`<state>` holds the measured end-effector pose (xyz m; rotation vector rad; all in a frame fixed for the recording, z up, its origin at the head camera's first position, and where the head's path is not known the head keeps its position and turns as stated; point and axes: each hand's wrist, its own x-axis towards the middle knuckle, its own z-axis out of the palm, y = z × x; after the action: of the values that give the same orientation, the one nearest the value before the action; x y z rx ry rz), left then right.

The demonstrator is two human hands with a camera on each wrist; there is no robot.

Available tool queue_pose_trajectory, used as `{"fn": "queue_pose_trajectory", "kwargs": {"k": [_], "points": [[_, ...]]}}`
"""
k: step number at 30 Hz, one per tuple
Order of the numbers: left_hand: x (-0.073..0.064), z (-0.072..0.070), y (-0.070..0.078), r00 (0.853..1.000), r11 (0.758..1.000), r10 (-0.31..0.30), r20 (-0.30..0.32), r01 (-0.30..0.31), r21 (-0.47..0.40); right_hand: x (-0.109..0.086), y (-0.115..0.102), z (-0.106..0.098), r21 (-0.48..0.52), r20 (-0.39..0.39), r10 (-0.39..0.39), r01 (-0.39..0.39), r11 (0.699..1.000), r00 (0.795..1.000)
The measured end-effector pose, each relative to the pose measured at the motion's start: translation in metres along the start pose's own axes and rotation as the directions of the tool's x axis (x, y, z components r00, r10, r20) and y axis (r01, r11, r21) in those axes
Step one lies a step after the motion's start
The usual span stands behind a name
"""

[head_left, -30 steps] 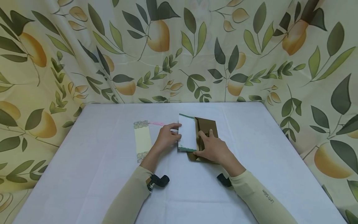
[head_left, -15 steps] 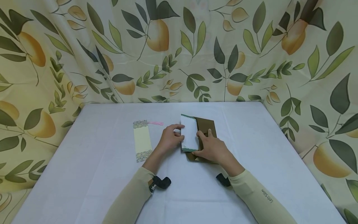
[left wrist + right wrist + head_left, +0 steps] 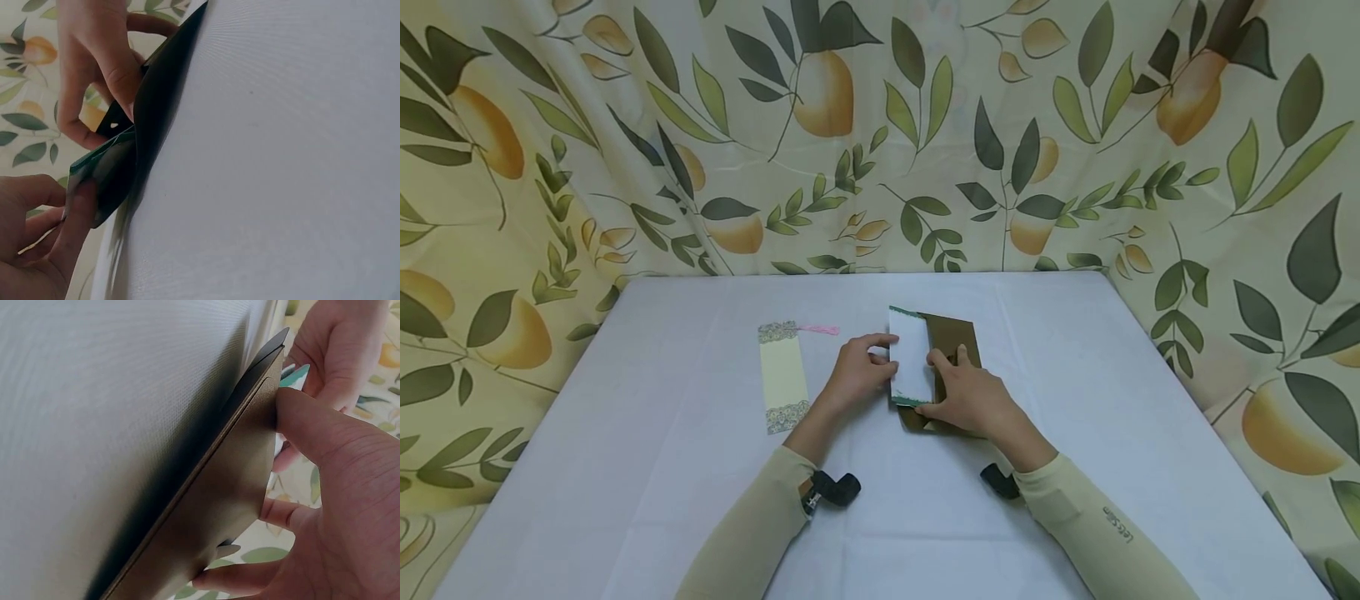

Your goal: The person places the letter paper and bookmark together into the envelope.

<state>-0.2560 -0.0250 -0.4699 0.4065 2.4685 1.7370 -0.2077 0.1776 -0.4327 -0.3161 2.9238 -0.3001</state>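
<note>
In the head view, my left hand (image 3: 857, 371) pinches the left edge of a folded white card (image 3: 910, 358) with green trim along its top and bottom edges. The card's right part is tucked into a brown-gold envelope (image 3: 958, 333), so that part is hidden. My right hand (image 3: 976, 398) holds the envelope near its mouth, thumb at the lower edge and fingers on its face. Seen from the right wrist, the envelope (image 3: 219, 481) is tilted up from the cloth at its mouth. The left wrist view shows the card (image 3: 103, 165) between left thumb and fingers.
A cream bookmark (image 3: 784, 371) with patterned ends and a pink tassel (image 3: 818, 330) lies left of my left hand. White cloth (image 3: 700, 467) covers the table. Behind it hangs a fruit-and-leaf patterned curtain (image 3: 865, 208).
My left hand has moved right with the card, and less of the card shows outside the envelope. The right hand and the envelope have barely moved.
</note>
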Motion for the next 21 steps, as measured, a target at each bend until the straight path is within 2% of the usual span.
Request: {"fn": "queue_pose_trajectory", "kwargs": {"k": [21], "points": [[0.0000,0.0080,-0.0019,1.000,1.000,0.004,0.003,-0.004,0.026,-0.0014,-0.0005,-0.0012,0.004,-0.001,-0.024,0.024,1.000,1.000]]}}
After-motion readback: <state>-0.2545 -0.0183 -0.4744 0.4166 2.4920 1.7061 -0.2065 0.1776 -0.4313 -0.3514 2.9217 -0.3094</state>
